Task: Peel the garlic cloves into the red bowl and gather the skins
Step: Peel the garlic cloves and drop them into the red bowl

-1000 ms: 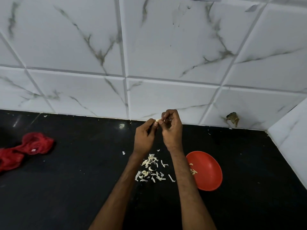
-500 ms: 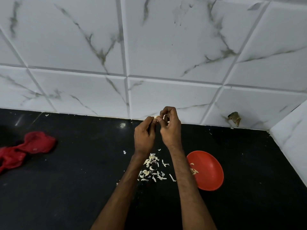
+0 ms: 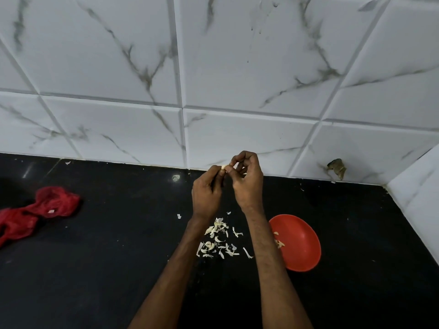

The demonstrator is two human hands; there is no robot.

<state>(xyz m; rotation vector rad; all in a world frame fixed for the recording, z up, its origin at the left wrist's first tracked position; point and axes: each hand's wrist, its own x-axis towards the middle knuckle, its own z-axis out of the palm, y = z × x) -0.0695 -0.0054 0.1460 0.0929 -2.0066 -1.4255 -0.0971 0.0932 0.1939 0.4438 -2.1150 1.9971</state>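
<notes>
Starting at the near side: leaving the skins point(image 3: 218, 241) as a loose heap of thin, papery flakes on the glossy black counter point(image 3: 118, 269) between the two forearms, not yet gathering them. Keeping a few pale peeled cloves point(image 3: 279, 243) in the smooth, round red bowl point(image 3: 305, 254), just beside the right forearm. Farther up, holding both hands almost where they were half a second ago, only exposing a little more of the small, pale garlic clove point(image 3: 223, 166). Pinching it with the curled fingertips of the left hand point(image 3: 206, 193). Picking at its skin with the bent thumb and forefinger of the right hand point(image 3: 248, 181). Probably still peeling this clove, so not yet dropping it into the bowl. Beyond, passing a crumpled red mesh bag point(image 3: 47, 205) at far left and reaching white marble-veined tiles point(image 3: 237, 67).
</notes>
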